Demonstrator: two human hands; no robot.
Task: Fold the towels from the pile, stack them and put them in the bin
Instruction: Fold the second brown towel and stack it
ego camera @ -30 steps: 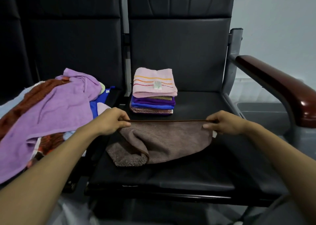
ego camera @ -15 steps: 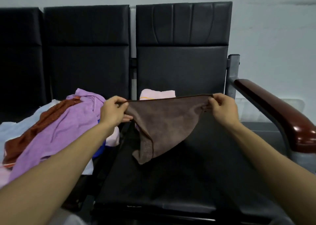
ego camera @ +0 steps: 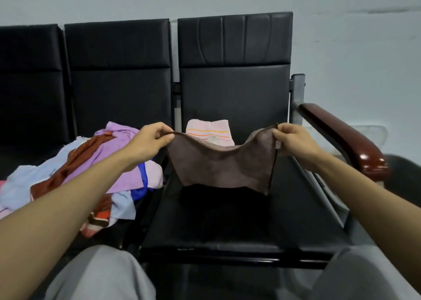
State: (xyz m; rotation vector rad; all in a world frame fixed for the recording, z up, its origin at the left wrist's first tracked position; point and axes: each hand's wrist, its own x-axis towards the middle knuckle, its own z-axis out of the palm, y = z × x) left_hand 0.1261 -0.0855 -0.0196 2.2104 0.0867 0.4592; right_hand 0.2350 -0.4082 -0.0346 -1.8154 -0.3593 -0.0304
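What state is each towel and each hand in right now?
brown towel, unfolded, held up over the seat, top edge sagging.
left hand, pinches its top left corner.
right hand, pinches its top right corner.
pink striped towel, folded, partly hidden behind the brown towel.
towel pile, unfolded, in a loose heap.

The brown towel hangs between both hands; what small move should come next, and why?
Probably draw the left hand and right hand apart: each pinches a top corner of the brown towel, yet its top edge sags between them above the seat. A taut edge should fold more neatly.
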